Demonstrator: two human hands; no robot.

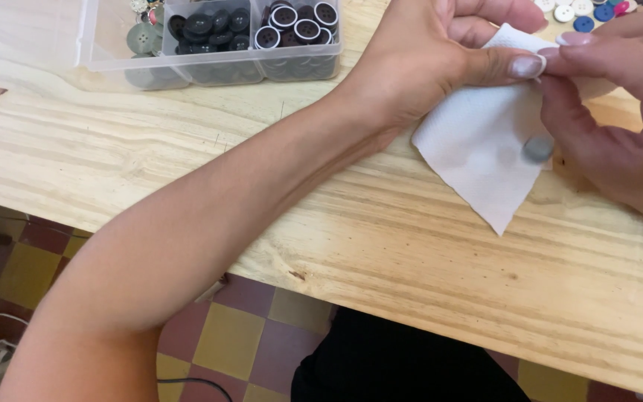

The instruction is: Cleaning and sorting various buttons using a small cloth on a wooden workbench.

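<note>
A square of white woven cloth (478, 141) hangs over a pale pine tabletop (381, 246), pinched at its upper edge between two bare hands and drooping to a point just above the wood. A small round grey button (538, 148) sits against the cloth's right side, beside the fingers of the right hand (619, 119). The left hand (440, 56) reaches in from the lower left on a long bare forearm, its thumb pressed flat on the top corner of the fabric, fingers curled behind it, closed on the cloth. The right hand comes in from the right edge, its fingertips meeting the left thumb at the same corner and also closed on the fabric; whether its lower fingers touch the button or only lie next to it cannot be told.

At the table's far edge, left of the hands, stands a clear plastic compartment box (98, 52) holding dark grey buttons (210, 30), black buttons with white rims (295, 22) and pale green buttons (141, 37), each kind in its own section. Loose white, blue and pink buttons (586, 11) lie at the upper right. Below the table edge, a floor of red and yellow tiles (240, 335) shows.
</note>
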